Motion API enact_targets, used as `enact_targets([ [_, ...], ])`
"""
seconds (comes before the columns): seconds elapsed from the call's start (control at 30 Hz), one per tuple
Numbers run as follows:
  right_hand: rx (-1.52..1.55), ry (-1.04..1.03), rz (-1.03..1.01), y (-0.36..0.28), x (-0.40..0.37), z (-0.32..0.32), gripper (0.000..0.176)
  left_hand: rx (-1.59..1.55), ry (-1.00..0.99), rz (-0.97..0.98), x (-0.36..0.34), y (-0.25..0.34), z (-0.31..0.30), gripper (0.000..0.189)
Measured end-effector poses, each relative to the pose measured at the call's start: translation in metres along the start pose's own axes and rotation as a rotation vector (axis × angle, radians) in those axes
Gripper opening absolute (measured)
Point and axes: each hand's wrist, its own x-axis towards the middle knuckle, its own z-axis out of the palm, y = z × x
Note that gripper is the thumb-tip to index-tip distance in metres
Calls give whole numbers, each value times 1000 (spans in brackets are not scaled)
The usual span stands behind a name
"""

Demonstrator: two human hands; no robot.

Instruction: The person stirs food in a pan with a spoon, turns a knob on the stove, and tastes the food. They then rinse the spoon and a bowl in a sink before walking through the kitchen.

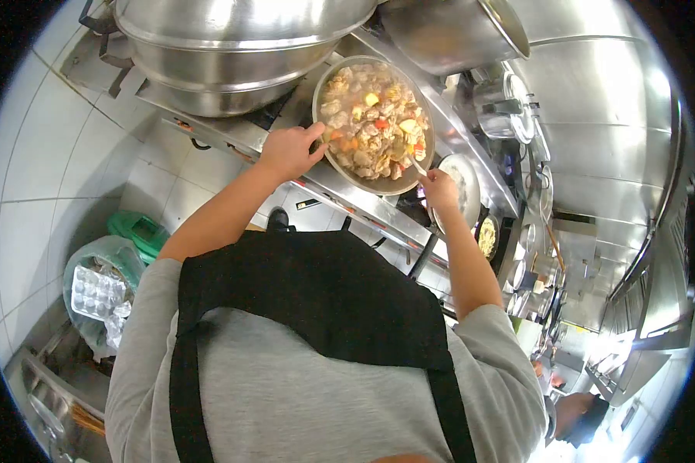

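Note:
A wide metal pan [432, 131] sits on the stove, full of a chunky stew [367, 116] of meat pieces with bits of orange, red and yellow. My left hand [292, 152] grips the near left rim of this pan, thumb and fingers closed on the edge. In my right hand [441, 190], at the near right rim, is the pale handle of a spoon [417, 165]. It slants over the rim, and its far end is hidden in the stew.
Left of the pan stands a large steel steamer pot [224, 73]; a deep steel pot [444, 35] is behind. A round lid or pan [459, 189] lies to the right. A lined bin [93, 266] is on the left floor. Another person [575, 417] is far right.

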Motion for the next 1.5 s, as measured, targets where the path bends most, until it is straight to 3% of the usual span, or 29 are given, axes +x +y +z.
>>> enact_targets([
  [0.23,-473,44,-200,-24,-25,-86,36,3,34,29,-6,-1,0,26],
  [0.33,-601,95,-192,-44,-31,-119,32,0,41,65,-8,-1,-6,28],
  [0.47,-923,103,-238,-84,-33,-159,20,34,-70,-3,-4,3,-20,34],
  [0.53,-979,96,-254,-94,-30,-172,23,76,-107,-48,-2,4,-25,37],
  [0.63,-872,85,-229,-102,-38,-194,34,75,-168,-63,0,6,-32,40],
  [0.73,-790,101,-287,-101,-34,-201,40,82,-98,-37,-3,5,-27,39],
  [0.87,-758,69,-250,-139,-24,-160,39,68,-120,-39,-1,0,-23,41],
  [1.0,-671,90,-375,-149,30,-91,40,54,-92,-4,-3,0,-24,41],
  [1.07,-828,31,-490,-182,-7,-79,44,48,-53,6,-3,0,-26,39],
  [1.2,-716,-88,-363,-148,-45,-51,40,65,14,-14,-5,-3,-16,37],
  [1.3,-711,-41,-419,-127,-57,-50,39,88,18,-35,-5,-3,-10,38],
  [1.5,-591,78,-416,-136,-92,-130,36,134,-14,-64,-5,0,-15,46],
])
